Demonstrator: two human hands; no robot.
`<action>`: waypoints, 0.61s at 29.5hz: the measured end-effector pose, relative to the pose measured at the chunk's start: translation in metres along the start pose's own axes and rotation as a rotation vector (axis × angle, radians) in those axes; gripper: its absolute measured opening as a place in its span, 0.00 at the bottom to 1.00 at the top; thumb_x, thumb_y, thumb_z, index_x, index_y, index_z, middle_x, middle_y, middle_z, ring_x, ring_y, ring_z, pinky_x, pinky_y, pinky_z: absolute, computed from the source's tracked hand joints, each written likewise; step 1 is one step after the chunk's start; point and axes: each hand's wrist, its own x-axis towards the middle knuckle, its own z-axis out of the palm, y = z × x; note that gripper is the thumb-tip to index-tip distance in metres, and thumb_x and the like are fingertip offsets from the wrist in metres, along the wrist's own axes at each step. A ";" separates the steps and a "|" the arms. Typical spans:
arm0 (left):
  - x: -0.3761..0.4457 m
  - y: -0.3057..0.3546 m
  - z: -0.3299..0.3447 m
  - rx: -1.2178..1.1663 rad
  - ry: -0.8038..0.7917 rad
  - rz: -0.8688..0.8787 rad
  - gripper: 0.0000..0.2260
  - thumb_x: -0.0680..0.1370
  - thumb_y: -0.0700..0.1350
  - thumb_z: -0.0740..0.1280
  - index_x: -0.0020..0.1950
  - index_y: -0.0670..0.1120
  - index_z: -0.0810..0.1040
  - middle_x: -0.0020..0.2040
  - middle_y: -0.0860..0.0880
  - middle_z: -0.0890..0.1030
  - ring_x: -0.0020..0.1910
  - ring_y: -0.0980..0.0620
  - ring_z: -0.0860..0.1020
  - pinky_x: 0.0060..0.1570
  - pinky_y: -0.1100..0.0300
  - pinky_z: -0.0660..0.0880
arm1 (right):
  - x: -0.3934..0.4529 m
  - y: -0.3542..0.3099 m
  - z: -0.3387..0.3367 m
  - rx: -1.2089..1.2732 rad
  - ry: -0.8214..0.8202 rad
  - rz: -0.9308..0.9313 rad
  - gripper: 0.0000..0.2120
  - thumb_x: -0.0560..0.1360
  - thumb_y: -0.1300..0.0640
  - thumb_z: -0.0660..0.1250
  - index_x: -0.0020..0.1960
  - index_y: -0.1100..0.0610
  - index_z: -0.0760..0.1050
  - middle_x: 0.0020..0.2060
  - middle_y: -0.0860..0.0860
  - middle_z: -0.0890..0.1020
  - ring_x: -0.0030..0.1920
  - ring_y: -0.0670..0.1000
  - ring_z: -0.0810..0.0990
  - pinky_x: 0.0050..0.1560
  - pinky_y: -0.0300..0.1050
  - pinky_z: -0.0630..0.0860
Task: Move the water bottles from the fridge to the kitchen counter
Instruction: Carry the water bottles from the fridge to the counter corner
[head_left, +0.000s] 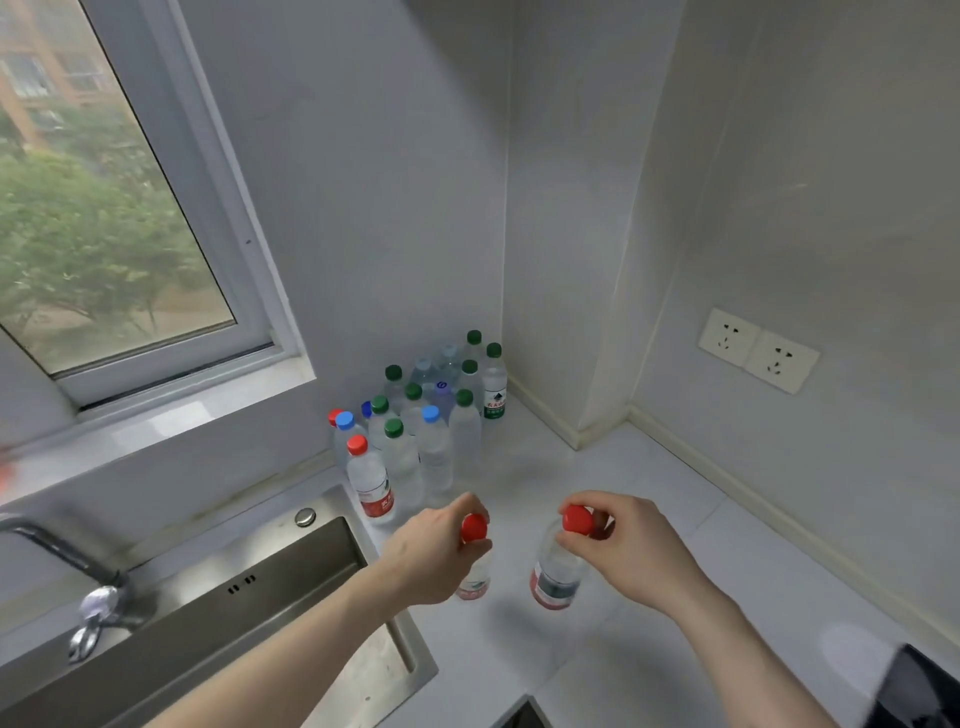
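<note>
My left hand (434, 556) grips the neck of a red-capped water bottle (475, 584) just under its cap. My right hand (628, 551) pinches the neck of a second red-capped water bottle (556, 582) in the same way. Both bottles stand upright over the white kitchen counter (649, 519), near its front; I cannot tell whether their bases touch it. Behind them, several water bottles (426, 415) with green, blue and red caps stand packed together in the counter's corner against the wall. The fridge is out of view.
A steel sink (234, 623) with a chrome tap (88, 597) lies to the left of the counter, under a window (104, 208). Two wall sockets (758, 351) sit on the right wall. A dark object (919, 686) shows at the bottom right corner.
</note>
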 end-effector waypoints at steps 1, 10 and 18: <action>0.010 0.000 -0.002 0.011 -0.013 0.003 0.11 0.83 0.57 0.65 0.62 0.57 0.70 0.56 0.52 0.82 0.49 0.49 0.79 0.47 0.54 0.76 | 0.008 -0.001 0.000 -0.007 0.000 0.002 0.07 0.71 0.42 0.75 0.49 0.36 0.81 0.41 0.37 0.82 0.42 0.43 0.81 0.48 0.46 0.81; 0.103 0.006 0.006 0.042 -0.100 0.007 0.10 0.83 0.53 0.64 0.63 0.55 0.69 0.55 0.47 0.82 0.51 0.44 0.80 0.53 0.47 0.79 | 0.083 0.014 -0.001 -0.044 -0.018 0.023 0.08 0.71 0.42 0.77 0.49 0.38 0.81 0.40 0.39 0.83 0.43 0.43 0.81 0.47 0.44 0.80; 0.186 0.014 0.002 0.195 -0.080 -0.012 0.11 0.84 0.54 0.62 0.64 0.53 0.68 0.54 0.47 0.82 0.51 0.43 0.79 0.48 0.48 0.77 | 0.162 0.037 -0.001 -0.031 0.010 0.034 0.08 0.71 0.45 0.77 0.48 0.37 0.80 0.39 0.40 0.84 0.43 0.45 0.82 0.47 0.47 0.80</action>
